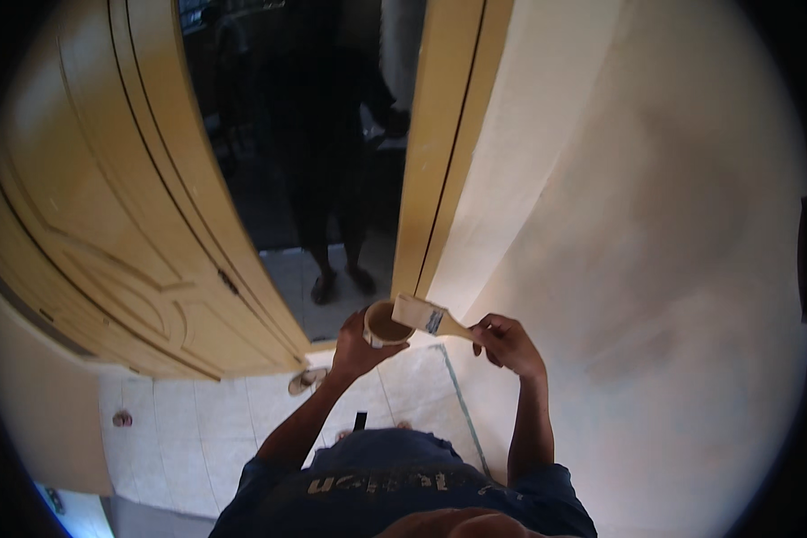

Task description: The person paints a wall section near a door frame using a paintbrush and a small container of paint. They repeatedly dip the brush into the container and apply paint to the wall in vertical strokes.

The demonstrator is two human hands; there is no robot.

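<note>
The paintbrush [435,320], pinched in the closed grip of the right hand [509,344] at the cup's [385,342] three o'clock, overhangs its mouth, perhaps touching the rim, while the left hand [357,352] clasps it from eight o'clock, seemingly to catch drips.

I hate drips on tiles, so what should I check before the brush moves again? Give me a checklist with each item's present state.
1. Cup secure: ok; the left hand wraps around its side.
2. Brush gripped by its handle: ok; the right hand holds the handle's end.
3. Bristles over the cup: ok in this view; they overlap its opening, though contact with the rim cannot be told.
4. Enough liquid inside: cannot tell; the interior is shadowed and partly hidden.
5. Floor covered: not ok; light tiles show bare near the door frame.
</note>
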